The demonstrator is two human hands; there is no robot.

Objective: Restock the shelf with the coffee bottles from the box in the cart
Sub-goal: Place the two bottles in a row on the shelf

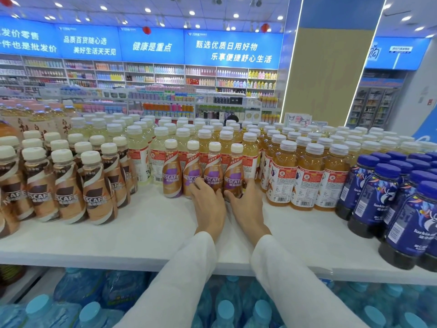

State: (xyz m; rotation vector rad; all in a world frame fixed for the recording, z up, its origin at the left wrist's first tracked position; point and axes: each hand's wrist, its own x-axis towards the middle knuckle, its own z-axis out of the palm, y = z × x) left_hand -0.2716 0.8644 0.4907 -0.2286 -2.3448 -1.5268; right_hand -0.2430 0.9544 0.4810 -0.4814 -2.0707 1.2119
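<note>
Now squaring up the front row on the shelf.
Head view: holding the third coffee bottle low with the left grip, curled round its base; clasping the rightmost coffee bottle between thumb and fingers of the right grip. Placed upright at the right end of a row of four, far from the shelf's near edge, just before the taller drink bottles. Best to keep both upright, press flush against the left neighbours, labels facing near, then release straight back. Box and cart out of view.
</note>
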